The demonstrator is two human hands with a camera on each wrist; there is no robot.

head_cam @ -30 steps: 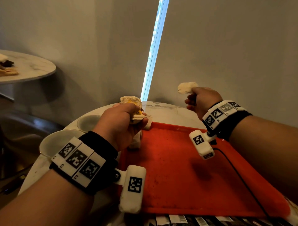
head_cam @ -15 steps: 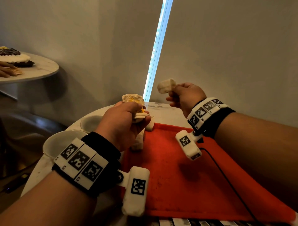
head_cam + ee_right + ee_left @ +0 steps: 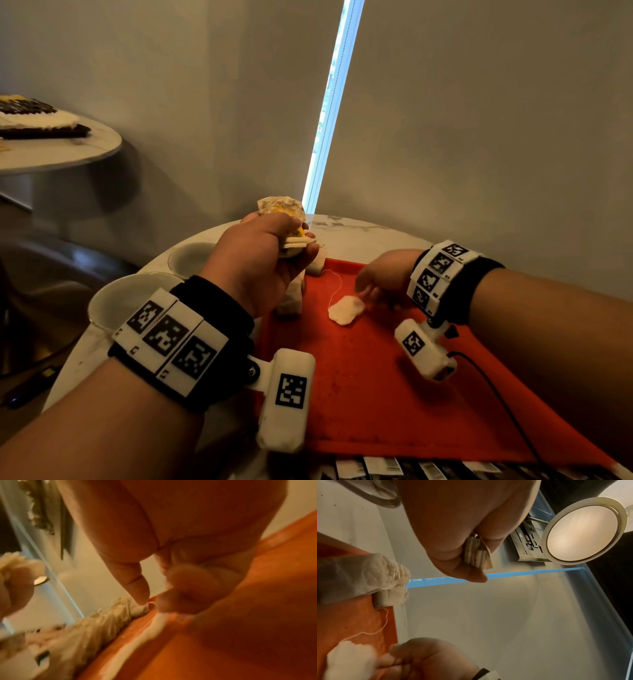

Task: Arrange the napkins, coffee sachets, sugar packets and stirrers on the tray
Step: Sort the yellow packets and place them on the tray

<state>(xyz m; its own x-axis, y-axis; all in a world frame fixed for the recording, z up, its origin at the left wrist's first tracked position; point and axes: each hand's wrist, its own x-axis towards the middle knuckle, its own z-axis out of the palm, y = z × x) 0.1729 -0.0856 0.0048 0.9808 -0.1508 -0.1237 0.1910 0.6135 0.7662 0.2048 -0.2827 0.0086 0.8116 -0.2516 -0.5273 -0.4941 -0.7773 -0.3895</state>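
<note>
Early going: one small white sachet (image 3: 346,309) down near the far left corner of the red tray (image 3: 394,404), right hand (image 3: 383,279) pinching its edge, left hand (image 3: 260,260) gripping a bunch of packets (image 3: 291,236) above that corner, waiting.

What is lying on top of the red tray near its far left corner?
On the red tray lies a small white pouch with a thin string. Crumpled pale bags sit at its left edge, partly hidden behind the left hand.
</note>
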